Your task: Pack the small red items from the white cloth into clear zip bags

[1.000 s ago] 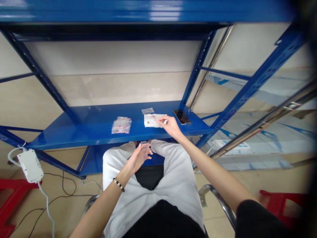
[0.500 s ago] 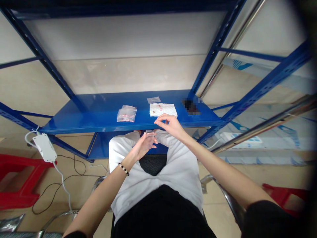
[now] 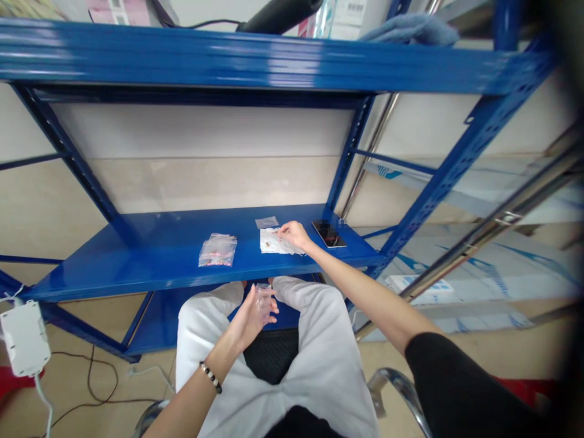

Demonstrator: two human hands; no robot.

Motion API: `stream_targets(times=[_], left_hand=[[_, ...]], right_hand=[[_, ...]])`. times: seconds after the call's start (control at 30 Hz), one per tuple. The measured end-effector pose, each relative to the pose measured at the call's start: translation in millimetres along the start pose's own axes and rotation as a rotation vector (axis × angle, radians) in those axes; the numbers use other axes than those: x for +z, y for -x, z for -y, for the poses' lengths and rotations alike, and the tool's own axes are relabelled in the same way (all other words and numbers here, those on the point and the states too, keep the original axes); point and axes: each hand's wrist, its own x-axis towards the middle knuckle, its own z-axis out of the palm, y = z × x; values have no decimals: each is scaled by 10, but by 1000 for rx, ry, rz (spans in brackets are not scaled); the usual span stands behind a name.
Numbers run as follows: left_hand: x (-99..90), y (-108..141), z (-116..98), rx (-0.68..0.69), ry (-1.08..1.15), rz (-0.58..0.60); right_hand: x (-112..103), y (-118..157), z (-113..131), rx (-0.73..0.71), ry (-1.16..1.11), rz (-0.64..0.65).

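Left hand (image 3: 250, 322) is low over the lap, half open, fingers curled up, with a small clear plastic packet (image 3: 263, 299) pinched upright against the fingertips. It is see-through, so contents are hard to tell, and the grip looks light, which keeps it up off the white-clothed thighs. Black-and-white beaded bracelet (image 3: 210, 377) on that wrist.

Right hand (image 3: 294, 234) is stretched out to the shelf at about 11 o'clock from the left hand, fingers nearly closed, thumb and fingertips (image 3: 281, 229) down at the edge of a crumpled white paper sheet (image 3: 276, 242). Touching it for sure; whether it has actually gripped the sheet, cannot tell. Small bits lie on the sheet, too small to name.

Blue steel shelf (image 3: 114, 271) sits right in front of the knees, so all of it is within arm's reach of the seated person. Around the sheet: flat clear packet (image 3: 267, 222) at 12 o'clock, smartphone (image 3: 328, 233) lying flat at 3 o'clock, partly blurred, and a clear zip bag (image 3: 218, 250) with red-and-white pieces at 9 o'clock, well apart from the right hand. White power box (image 3: 25, 337) on a cable off at 8 o'clock, down by the floor.
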Motion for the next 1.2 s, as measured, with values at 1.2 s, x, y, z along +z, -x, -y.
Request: stream_targets(times=[1.2], left_hand=[[101, 130, -288, 56, 157, 26]], right_hand=[[-120, 1668, 655, -78, -284, -164]])
